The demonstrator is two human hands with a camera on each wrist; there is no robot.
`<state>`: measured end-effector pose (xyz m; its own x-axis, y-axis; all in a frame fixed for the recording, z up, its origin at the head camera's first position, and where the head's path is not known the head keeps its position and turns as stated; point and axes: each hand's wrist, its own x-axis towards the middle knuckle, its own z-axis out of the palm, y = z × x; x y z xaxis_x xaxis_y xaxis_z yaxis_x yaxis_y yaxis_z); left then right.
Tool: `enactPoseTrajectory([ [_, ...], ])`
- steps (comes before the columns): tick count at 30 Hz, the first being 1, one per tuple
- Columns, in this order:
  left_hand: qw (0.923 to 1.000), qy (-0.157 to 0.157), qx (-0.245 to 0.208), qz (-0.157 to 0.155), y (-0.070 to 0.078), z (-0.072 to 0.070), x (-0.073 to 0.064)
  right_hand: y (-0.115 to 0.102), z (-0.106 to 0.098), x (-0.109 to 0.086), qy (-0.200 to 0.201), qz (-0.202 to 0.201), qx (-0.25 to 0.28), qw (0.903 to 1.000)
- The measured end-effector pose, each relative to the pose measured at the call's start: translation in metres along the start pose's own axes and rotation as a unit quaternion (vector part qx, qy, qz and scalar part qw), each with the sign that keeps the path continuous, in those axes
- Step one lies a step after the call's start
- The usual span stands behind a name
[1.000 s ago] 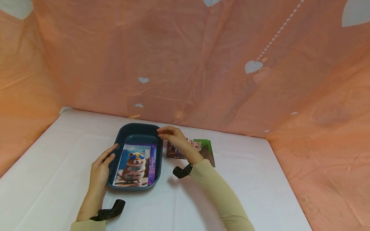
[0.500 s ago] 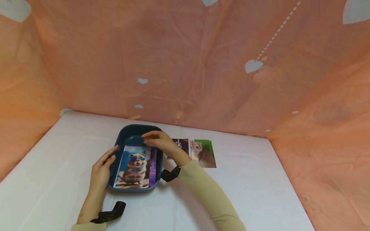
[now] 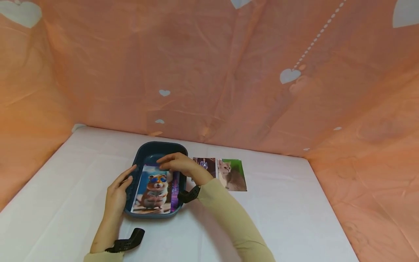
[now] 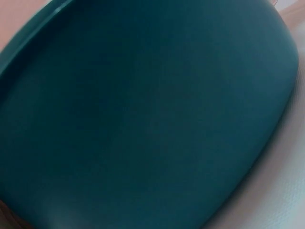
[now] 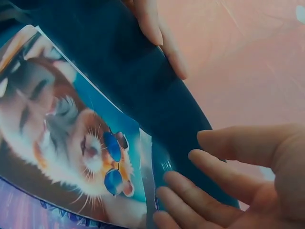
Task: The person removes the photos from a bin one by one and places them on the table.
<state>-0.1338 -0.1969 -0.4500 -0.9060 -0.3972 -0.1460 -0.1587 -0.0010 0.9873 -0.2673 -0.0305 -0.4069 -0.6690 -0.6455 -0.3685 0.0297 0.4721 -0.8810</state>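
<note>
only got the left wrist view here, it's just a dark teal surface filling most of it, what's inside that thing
Observer: It's a tray, and a hamster picture lies face up in it.
Operator: where's the right hand
Observer: In the head view the right hand is over the tray, its fingers holding nothing.
Operator: anything outside the tray
Observer: Yes, a cat picture lies on the white table, right of the tray.

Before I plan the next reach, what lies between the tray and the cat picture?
In the head view, a dark picture with a standing figure lies between the tray and the cat picture, partly hidden by the right forearm.
</note>
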Motion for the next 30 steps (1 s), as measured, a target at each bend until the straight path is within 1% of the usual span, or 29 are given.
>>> enactPoseTrajectory([
  [4,1.0,0.006,0.003,0.006,-0.001,0.0,0.001,-0.001,0.001,0.003,-0.004,0.015,-0.029,0.9994],
  [9,1.0,0.003,0.001,0.008,-0.002,0.0,0.001,0.0,0.004,0.005,-0.008,0.033,-0.038,0.9987],
  [13,1.0,0.008,0.002,0.004,-0.001,0.001,0.001,0.001,0.004,0.006,-0.012,0.036,-0.044,0.9983],
  [15,0.9999,0.009,0.006,0.008,-0.001,0.0,0.001,0.001,0.004,0.006,-0.013,0.034,-0.049,0.9982],
  [18,0.9998,0.005,0.013,0.017,-0.001,0.0,0.001,0.002,0.004,0.005,-0.014,0.026,-0.055,0.9981],
  [20,0.9997,0.004,0.014,0.021,-0.001,0.0,0.0,0.003,0.003,0.005,-0.018,0.015,-0.05,0.9985],
  [25,0.9998,0.008,0.011,0.015,-0.001,0.001,0.0,0.007,0.001,0.005,-0.031,-0.022,-0.023,0.999],
  [30,0.9998,0.009,0.003,0.019,-0.001,0.001,0.0,0.01,-0.001,0.004,-0.044,-0.053,-0.006,0.9976],
])
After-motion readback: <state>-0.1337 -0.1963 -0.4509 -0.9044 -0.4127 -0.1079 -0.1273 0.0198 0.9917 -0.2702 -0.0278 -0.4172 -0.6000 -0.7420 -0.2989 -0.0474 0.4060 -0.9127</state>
